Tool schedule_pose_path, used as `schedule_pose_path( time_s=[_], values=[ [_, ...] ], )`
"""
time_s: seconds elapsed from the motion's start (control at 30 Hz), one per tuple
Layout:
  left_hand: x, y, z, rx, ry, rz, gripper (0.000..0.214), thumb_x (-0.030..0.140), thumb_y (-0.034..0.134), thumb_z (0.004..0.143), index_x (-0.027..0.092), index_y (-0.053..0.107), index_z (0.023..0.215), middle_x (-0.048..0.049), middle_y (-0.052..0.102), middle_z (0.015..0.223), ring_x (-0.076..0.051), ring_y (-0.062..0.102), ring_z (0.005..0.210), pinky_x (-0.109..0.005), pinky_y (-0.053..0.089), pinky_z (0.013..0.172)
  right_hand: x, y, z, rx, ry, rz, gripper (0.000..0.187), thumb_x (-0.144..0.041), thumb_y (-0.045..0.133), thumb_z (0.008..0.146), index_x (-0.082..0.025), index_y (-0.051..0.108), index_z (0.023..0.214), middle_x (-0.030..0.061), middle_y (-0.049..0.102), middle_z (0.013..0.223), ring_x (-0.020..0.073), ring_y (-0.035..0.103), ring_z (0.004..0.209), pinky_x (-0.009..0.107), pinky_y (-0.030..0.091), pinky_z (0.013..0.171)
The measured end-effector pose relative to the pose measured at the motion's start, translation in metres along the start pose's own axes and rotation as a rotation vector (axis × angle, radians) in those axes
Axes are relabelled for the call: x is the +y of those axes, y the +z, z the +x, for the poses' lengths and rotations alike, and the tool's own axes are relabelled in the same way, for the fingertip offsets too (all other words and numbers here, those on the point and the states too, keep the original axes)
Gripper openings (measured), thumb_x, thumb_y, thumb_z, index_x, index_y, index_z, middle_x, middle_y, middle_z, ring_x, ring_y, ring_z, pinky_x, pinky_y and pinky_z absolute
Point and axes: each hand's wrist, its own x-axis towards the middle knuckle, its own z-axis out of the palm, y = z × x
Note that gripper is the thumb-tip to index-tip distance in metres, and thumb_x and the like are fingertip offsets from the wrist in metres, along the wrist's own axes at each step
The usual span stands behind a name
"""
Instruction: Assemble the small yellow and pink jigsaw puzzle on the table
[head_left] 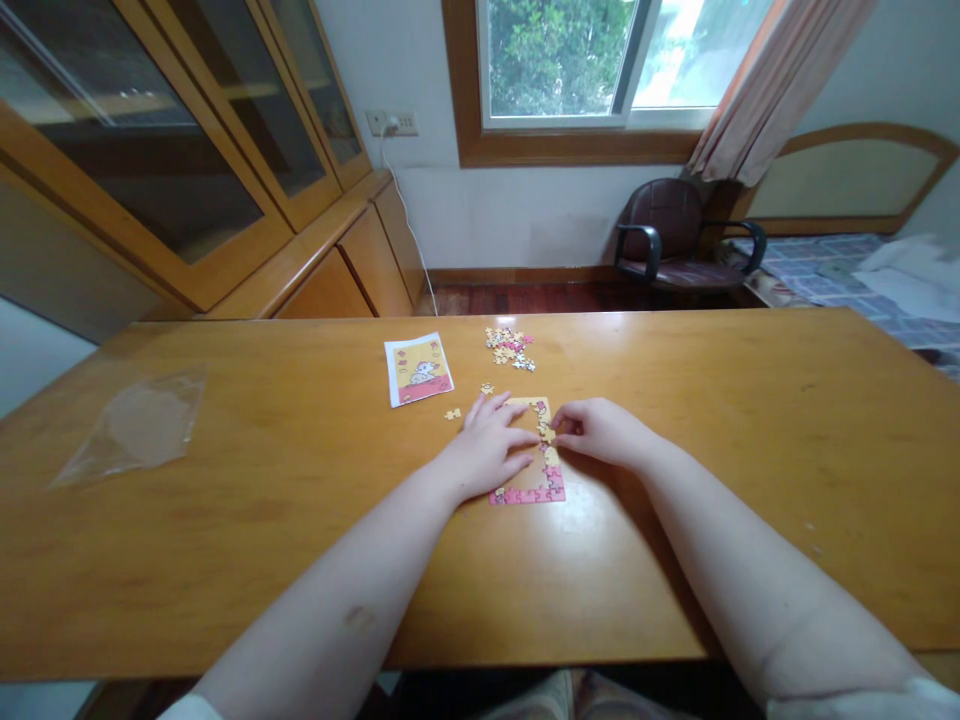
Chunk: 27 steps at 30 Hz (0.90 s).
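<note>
In the head view, a puzzle (536, 494) is lying on the shiny table (285, 540). The left hand (487, 447) is spreading wide over it; the right hand (604, 430) is pinching narrowly at its 3 o'clock edge, holding what, I can't tell. A see-through bag (139, 425) is lying at 9 o'clock, a window (559, 60) shining at 12, a chair (671, 225) standing at 1.

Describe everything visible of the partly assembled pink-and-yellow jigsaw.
The partly assembled pink-and-yellow jigsaw, apparently cardboard, lies flat on the glossy brown wooden table. Interlocked pieces form a pink near edge and a right side that is pink below, mostly yellow above, with small printed details. Its middle is unfilled. The bare, spread left hand hides much of its left side; the bare right hand has fingertips at its right edge.
</note>
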Motion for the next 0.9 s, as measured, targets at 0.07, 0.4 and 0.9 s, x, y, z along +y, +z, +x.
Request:
schedule_pose_path(
  time_s=[0.07,0.4,0.9],
  values=[
    [-0.0003,0.0004,0.0000,-0.009,0.001,0.001,0.031,0.038,0.064,0.082,0.036,0.068,0.113,-0.0028,0.047,0.141,-0.033,0.025,0.139,-0.057,0.011,0.114,-0.0014,-0.0009,-0.0005,-0.007,0.002,-0.006,0.016,-0.028,0.066,0.074,-0.020,0.068,0.087,0.0011,0.070,0.075,0.0136,0.061,0.065,0.023,0.040,0.060],
    [0.0003,0.0003,-0.0008,-0.041,-0.006,0.004,0.034,0.038,0.063,0.083,0.037,0.066,0.116,-0.0036,0.045,0.144,-0.032,0.024,0.140,-0.058,0.012,0.114,-0.0045,-0.0018,-0.0005,-0.030,0.022,-0.022,0.016,-0.028,0.067,0.075,-0.021,0.068,0.089,0.0007,0.070,0.077,0.0136,0.061,0.067,0.022,0.041,0.061],
    [-0.0015,0.0025,-0.0008,-0.010,0.004,0.004,0.031,0.038,0.062,0.084,0.037,0.068,0.114,-0.0033,0.047,0.141,-0.031,0.027,0.139,-0.058,0.014,0.114,-0.0067,-0.0057,-0.0041,-0.061,-0.009,-0.071,0.018,-0.029,0.058,0.079,-0.020,0.073,0.083,0.0004,0.066,0.066,0.0107,0.052,0.056,0.022,0.034,0.055]
  ],
)
